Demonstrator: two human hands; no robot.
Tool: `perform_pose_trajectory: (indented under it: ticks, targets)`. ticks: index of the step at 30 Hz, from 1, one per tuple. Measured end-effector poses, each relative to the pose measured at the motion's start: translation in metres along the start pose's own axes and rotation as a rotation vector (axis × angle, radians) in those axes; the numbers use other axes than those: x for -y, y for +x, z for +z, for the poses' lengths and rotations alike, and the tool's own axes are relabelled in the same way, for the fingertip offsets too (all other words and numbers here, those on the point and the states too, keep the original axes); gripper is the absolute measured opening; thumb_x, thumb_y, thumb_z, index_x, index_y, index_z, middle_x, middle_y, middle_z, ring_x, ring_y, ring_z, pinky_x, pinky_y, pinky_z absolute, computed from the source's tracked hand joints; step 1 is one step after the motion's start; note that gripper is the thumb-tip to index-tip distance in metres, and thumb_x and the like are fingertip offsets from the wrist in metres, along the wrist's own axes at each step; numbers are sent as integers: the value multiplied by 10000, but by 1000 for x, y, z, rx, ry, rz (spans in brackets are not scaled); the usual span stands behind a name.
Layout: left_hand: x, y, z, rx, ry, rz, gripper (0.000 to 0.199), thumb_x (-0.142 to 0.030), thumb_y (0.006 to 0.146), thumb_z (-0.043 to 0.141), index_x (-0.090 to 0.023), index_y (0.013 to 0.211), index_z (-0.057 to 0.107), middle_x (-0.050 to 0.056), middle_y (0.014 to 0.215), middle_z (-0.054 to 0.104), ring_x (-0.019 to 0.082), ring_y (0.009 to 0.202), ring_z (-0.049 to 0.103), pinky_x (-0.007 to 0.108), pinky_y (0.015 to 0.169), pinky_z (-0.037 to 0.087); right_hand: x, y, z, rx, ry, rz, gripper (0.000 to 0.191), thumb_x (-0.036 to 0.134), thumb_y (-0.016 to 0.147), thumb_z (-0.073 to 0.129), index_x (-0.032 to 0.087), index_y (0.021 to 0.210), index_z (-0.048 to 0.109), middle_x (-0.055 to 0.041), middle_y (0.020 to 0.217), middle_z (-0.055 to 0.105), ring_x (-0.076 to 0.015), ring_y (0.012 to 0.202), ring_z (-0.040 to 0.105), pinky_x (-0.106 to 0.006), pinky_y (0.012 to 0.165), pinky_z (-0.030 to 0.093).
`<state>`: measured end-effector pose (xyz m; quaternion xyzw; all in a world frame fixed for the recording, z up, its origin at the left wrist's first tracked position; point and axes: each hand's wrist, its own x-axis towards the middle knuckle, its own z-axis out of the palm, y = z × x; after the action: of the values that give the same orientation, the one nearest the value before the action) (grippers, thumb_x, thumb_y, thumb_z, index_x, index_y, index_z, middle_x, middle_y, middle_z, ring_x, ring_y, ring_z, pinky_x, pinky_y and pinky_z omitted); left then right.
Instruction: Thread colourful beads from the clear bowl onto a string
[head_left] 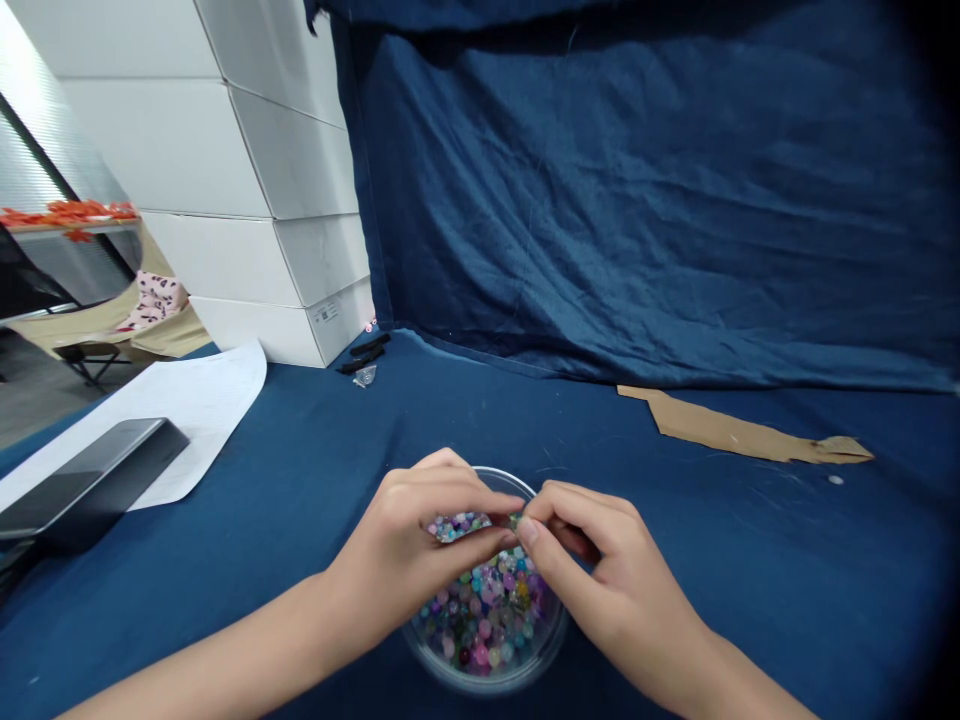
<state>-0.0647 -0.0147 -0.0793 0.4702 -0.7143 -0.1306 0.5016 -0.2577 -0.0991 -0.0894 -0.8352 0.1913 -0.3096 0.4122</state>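
Observation:
A round clear bowl (pixel 487 686) full of small coloured beads (pixel 480 630) sits at the front middle of the blue cloth. Above it, my left hand (pixel 420 530) pinches a small greenish bead (pixel 514 520) between thumb and forefinger. My right hand (pixel 600 570) meets it from the other side, with thumb and forefinger pressed together right beside that bead. Whatever the right fingertips hold is too small or too covered to make out. Both hands hide parts of the bowl's rim and the beads in it.
White boxes (pixel 292 260) are stacked at the back left. A dark device (pixel 97 480) rests on white paper (pixel 225 400) at left. Black strips (pixel 365 355) and a clear plastic scrap (pixel 365 376) lie by the boxes. Torn cardboard (pixel 735 430) lies right, before a blue curtain (pixel 637 200).

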Motion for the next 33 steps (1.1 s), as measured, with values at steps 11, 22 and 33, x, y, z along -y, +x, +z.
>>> perform_pose_trajectory:
  ticks: [11, 22, 33]
  targets:
    - [1, 2, -2, 12, 34, 9, 115, -146, 899, 794, -203, 998, 807, 27, 854, 789, 175, 801, 660, 307, 743, 533, 0, 1, -7, 9, -66, -4, 254, 329, 1055, 569, 230, 887, 732, 41, 640, 483, -131, 575, 438, -305, 566, 300]
    - [8, 5, -4, 4, 53, 37, 162, -106, 869, 812, -202, 999, 806, 7, 833, 772, 144, 784, 649, 241, 708, 528, -5, 7, -6, 42, 87, 117, 291, 432, 1030, 609, 228, 879, 752, 46, 615, 465, -130, 582, 392, -293, 558, 283]
    - [-20, 79, -9, 251, 148, 121, 105, -161, 897, 795, -173, 986, 741, -4, 871, 725, 137, 846, 673, 235, 793, 512, -32, 23, -27, -120, 563, 110, 201, 317, 970, 638, 206, 802, 624, 40, 712, 501, -139, 655, 415, -263, 623, 340]
